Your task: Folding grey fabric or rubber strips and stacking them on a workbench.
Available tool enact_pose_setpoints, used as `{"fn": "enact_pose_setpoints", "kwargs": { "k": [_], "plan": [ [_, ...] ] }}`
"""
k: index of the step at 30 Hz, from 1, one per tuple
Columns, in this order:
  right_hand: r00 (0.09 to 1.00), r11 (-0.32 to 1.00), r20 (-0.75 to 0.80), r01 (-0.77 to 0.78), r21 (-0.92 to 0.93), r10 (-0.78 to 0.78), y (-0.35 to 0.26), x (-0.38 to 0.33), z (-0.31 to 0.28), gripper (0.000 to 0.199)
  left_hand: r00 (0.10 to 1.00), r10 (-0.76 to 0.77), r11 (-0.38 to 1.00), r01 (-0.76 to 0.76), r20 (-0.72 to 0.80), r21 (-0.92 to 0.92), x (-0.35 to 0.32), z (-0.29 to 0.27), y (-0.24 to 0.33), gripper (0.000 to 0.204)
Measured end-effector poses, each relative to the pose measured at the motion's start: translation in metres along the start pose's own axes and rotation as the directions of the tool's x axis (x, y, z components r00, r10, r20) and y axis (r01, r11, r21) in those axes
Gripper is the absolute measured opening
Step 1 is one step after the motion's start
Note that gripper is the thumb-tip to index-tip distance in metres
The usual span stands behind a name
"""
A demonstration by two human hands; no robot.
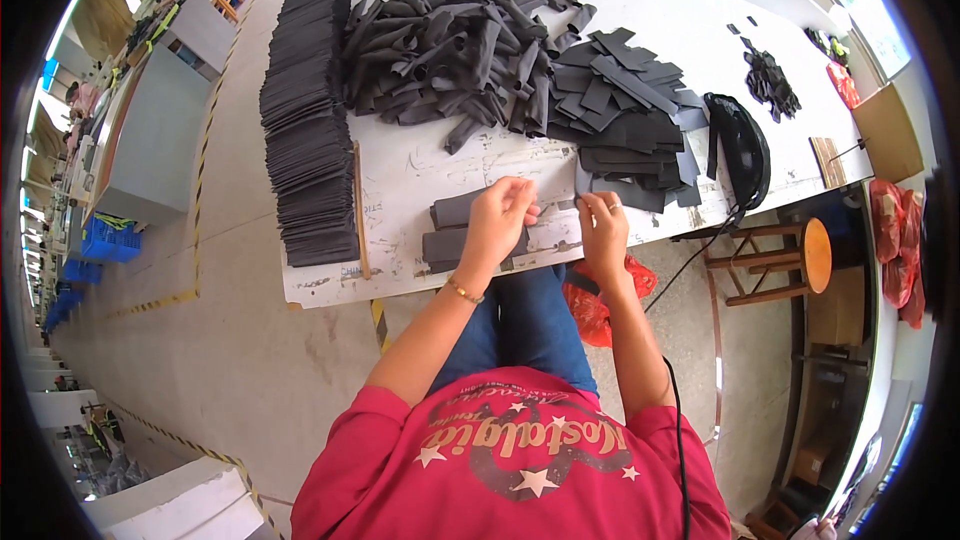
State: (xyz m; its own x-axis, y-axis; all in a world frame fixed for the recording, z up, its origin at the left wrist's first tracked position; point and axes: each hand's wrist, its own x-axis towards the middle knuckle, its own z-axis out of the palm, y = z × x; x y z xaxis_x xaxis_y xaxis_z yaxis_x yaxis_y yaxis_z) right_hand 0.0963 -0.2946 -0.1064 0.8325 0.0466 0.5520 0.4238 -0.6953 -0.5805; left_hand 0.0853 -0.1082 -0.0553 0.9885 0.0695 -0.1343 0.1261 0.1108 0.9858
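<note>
Above the near edge of a white worktable (400,160), both my hands are raised a short way apart. My left hand (503,220) has its fingers curled in and pressed together; whatever may be between them is hidden. Beneath it lie flat dark grey fabric pieces (447,243), partly covered by the hand and wrist. The fingertips of my right hand (604,228) are pinched beside the near end of a pile of flat dark grey strips (625,160). Something small and dark shows at these fingertips, too small to name.
A long stack of dark pieces (308,120) lines the table's left side, beside a thin wooden strip (361,210). Loose curled dark pieces (440,50) are heaped behind. To the right are a shiny black rounded object (740,150), a wooden stool (815,255) and a red bag (592,315).
</note>
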Motion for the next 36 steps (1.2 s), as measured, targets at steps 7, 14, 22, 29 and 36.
{"fn": "enact_pose_setpoints", "kwargs": {
  "k": [7, 14, 22, 29, 36],
  "plan": [
    [0.933, 0.919, 0.134, 0.292, 0.264, -0.335, -0.060, -0.002, -0.042, 0.028, 0.986, -0.110, 0.993, 0.115, 0.121, -0.030, 0.025, 0.020, -0.011, 0.034],
    [0.991, 0.877, 0.132, 0.056, -0.477, 0.009, 0.051, 0.002, -0.044, 0.025, 0.972, -0.209, 0.795, 0.234, 0.110, -0.560, 0.011, -0.004, 0.021, 0.034],
    [0.974, 0.851, 0.188, 0.202, -0.485, -0.125, 0.047, -0.046, -0.026, 0.010, 0.972, -0.206, 0.697, 0.224, 0.109, -0.681, 0.006, -0.029, 0.015, 0.036],
    [0.968, 0.948, 0.016, -0.247, 0.203, 0.249, -0.002, -0.008, -0.045, 0.018, 0.952, -0.297, 0.618, 0.138, -0.067, -0.774, 0.002, -0.040, 0.003, 0.029],
    [0.976, 0.962, 0.181, -0.161, 0.222, 0.121, -0.083, -0.013, -0.047, 0.038, 0.973, -0.217, 0.580, 0.068, -0.073, -0.812, -0.006, -0.051, 0.014, 0.034]
  ]
}}
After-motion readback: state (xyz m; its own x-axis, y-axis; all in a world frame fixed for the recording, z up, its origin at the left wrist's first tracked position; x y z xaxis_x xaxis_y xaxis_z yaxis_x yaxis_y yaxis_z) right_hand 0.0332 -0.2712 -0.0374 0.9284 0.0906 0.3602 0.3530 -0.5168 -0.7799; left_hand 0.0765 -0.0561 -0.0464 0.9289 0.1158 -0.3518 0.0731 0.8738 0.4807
